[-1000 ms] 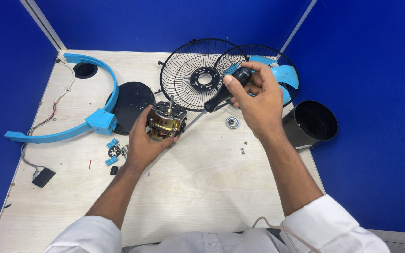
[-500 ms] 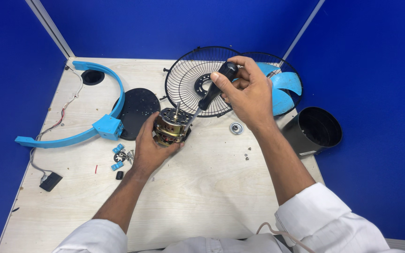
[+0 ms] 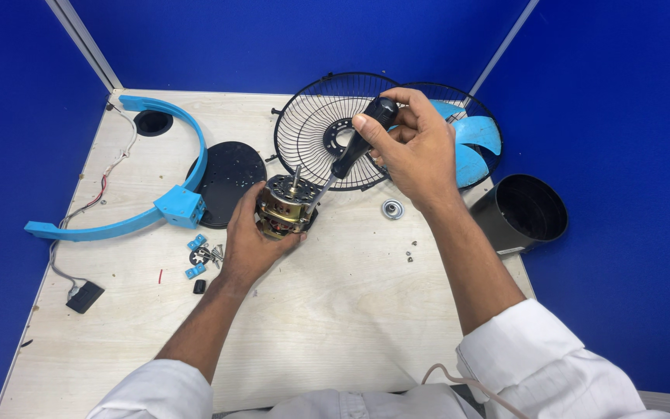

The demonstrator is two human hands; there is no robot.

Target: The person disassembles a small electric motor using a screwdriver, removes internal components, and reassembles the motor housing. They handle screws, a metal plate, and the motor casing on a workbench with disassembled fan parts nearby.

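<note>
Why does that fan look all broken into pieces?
It is taken apart: the wire guard, blue blades and blue curved arm lie separately on the table. Tiny screws sit loose by the left hand.

- I see no packages, signs or screens anywhere on my bench or against the blue walls.
- I can make out no label on any of the parts lying there; if one exists, it is too small for me to tell.
</note>
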